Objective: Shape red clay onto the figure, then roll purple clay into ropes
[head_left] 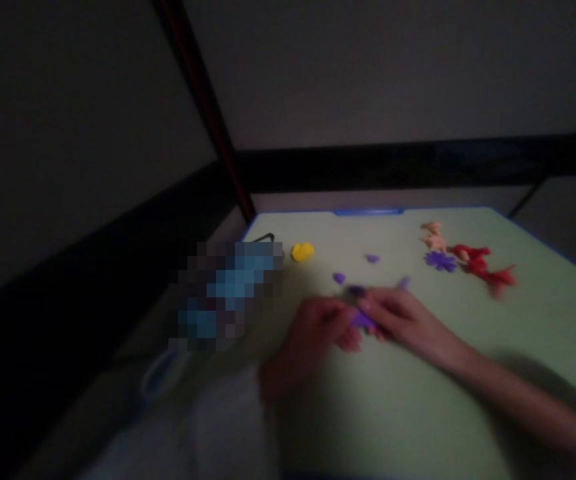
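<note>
A purple piece that looks like modelling clay [363,319] is held between my two hands, above the middle of the table. My left hand [321,327] pinches its left side with the fingers curled in. From the right, my right hand [395,312] grips the same piece between thumb and fingers. A darker purple bit [357,291] shows at my right fingertips; whether it joins the held piece, I cannot tell. Just beyond my hands lie two small purple lumps, one nearer [339,277] and one farther [373,258]. Another purple bit [405,283] is behind my right hand.
A yellow lump [303,251] lies on the pale table [368,413] at the far left. Toward the far right are a purple flower shape [440,261], peach pieces [434,239] and red pieces [478,263]. A blurred-out blue object [241,277] is at the left edge.
</note>
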### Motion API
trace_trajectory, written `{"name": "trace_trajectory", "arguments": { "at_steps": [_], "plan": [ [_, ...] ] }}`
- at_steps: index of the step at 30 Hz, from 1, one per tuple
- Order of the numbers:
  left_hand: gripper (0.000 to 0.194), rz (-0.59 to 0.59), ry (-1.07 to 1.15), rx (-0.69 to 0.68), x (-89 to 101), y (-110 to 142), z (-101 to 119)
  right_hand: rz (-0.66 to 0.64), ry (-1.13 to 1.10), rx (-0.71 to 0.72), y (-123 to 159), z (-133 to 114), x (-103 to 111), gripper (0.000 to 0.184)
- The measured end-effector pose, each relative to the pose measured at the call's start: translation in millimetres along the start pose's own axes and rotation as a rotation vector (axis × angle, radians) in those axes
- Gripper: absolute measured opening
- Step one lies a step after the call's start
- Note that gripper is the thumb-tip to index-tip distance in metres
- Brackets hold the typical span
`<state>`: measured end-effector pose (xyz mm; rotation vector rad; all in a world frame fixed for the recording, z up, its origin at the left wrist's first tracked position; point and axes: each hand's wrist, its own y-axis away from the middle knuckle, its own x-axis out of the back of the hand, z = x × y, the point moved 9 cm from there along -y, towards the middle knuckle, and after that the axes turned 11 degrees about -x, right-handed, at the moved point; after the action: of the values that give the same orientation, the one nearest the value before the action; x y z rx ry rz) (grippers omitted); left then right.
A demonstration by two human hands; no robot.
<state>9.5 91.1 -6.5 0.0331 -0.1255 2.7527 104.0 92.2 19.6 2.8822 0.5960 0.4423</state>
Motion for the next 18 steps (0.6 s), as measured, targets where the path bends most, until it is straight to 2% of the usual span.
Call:
{"name": "trace_trajectory", "arguments": {
  "at_steps": [5,10,18],
  "plan": [
    [0.029,-0.017,0.005,-0.008,-1.1,0.6,-0.4,-0.005,0.086,0.031,0.3,2.3,-1.2,0.044],
    [0.027,-0.015,0.006,0.005,0.0,0.9,-2.0,0.058,0.138,0.083,4.1,-1.9,4.6,0.038],
    [0.033,-0.023,0.094,-0.001,-3.0,1.5,1.0,0.004,-0.059,0.025,-0.2,-2.6,4.6,0.046]
  ]
}}
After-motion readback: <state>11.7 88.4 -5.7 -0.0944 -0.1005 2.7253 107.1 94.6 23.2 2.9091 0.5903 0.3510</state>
